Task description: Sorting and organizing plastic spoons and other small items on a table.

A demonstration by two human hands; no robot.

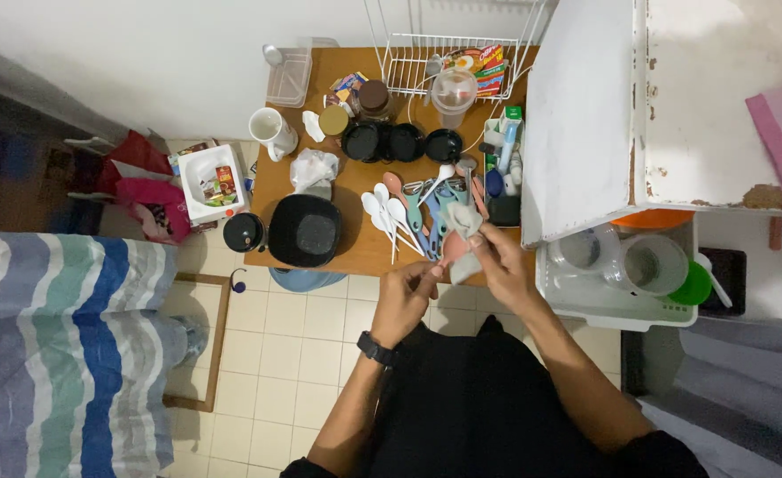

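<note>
My left hand point(406, 296) grips the handle of a pink spoon point(451, 247), held just in front of the wooden table's point(271, 186) near edge. My right hand point(499, 257) holds a grey cloth point(464, 221) pressed around the spoon's bowl. A dark watch sits on my left wrist. Just beyond my hands, several spoons point(395, 212) in white, pink, teal and blue lie spread on the table.
A black square bowl point(305, 230), three small black dishes point(401, 142), jars, a white mug point(269, 130), a clear cup and a wire rack point(448, 53) crowd the table. A white dish drainer point(599, 305) with glasses stands at right. A striped bed point(54, 345) lies at left.
</note>
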